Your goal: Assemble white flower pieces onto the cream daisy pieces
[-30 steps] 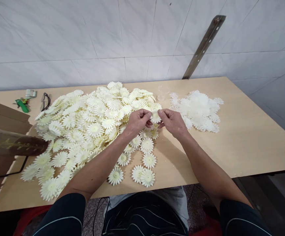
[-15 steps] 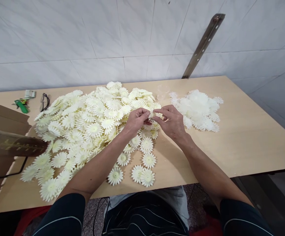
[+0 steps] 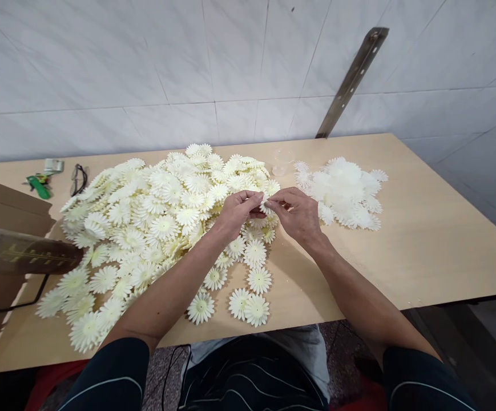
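In the head view, my left hand [image 3: 240,212] and my right hand [image 3: 295,211] meet fingertip to fingertip at the right edge of a big heap of cream artificial flowers [image 3: 162,225]. Pale petals of one artificial flower [image 3: 265,207] show between the closed fingers of both hands. Most of that flower is hidden by my fingers. Several single flowers lie flat below my hands, among them one flower [image 3: 257,309] near the table's front edge. To the right of my right hand is a smaller pile of whiter, translucent flower pieces [image 3: 344,191].
A small clear cup [image 3: 282,162] stands behind my hands on the wooden table [image 3: 423,240]. At left are a bottle of dark liquid [image 3: 29,251], a cardboard box [image 3: 8,205], a green-handled tool [image 3: 39,186] and a black looped item [image 3: 78,179]. A metal bracket [image 3: 353,83] leans against the tiled wall.
My right index finger, stretched out before, has curled down, and the right thumb and fingers are now pinched together beside my left fingertips. The piles look the same.
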The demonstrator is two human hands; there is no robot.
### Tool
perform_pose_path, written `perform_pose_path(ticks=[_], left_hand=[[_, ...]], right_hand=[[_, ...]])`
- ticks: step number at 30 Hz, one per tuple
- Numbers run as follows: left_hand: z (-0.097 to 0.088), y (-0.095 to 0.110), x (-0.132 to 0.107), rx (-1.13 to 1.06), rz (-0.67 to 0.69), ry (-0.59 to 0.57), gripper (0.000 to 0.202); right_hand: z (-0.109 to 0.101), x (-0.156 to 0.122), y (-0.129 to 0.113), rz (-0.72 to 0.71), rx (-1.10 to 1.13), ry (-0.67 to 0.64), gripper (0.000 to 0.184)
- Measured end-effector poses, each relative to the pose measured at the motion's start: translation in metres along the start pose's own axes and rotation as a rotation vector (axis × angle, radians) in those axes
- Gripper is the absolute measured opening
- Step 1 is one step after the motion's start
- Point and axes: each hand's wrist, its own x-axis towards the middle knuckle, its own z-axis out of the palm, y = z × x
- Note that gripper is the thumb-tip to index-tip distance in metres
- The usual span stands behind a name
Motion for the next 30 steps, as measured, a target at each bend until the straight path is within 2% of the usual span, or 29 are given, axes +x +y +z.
perform_pose_path(ticks=[3, 7, 12, 15, 21, 24, 30], left_hand=[[0.001, -0.001, 0.001, 0.003, -0.013, 0.006, 0.050], [0.002, 0.001, 0.002, 0.040, -0.038, 0.040, 0.042], [0.002, 0.001, 0.001, 0.162, 0.037, 0.074, 0.028], [0.003, -0.001, -0.001, 0.264, 0.114, 0.115, 0.018], [0.003, 0.002, -0.002, 0.410, 0.133, 0.238, 0.011], [0.004, 0.004, -0.002, 0.400, 0.130, 0.251, 0.011], [0.009, 0.005, -0.004, 0.374, 0.109, 0.255, 0.010]], right_hand=[[-0.001, 0.001, 0.001, 0.032, 0.024, 0.032, 0.019], [-0.001, 0.003, 0.002, 0.222, 0.137, 0.033, 0.028], [-0.001, 0.008, 0.005, 0.502, 0.517, 0.007, 0.049], [-0.004, 0.012, 0.008, 0.620, 0.702, -0.010, 0.056], [-0.019, 0.020, 0.013, 0.691, 0.942, 0.063, 0.055], [-0.021, 0.021, 0.014, 0.708, 1.031, 0.047, 0.052], [-0.017, 0.021, 0.016, 0.733, 1.052, 0.058, 0.043]])
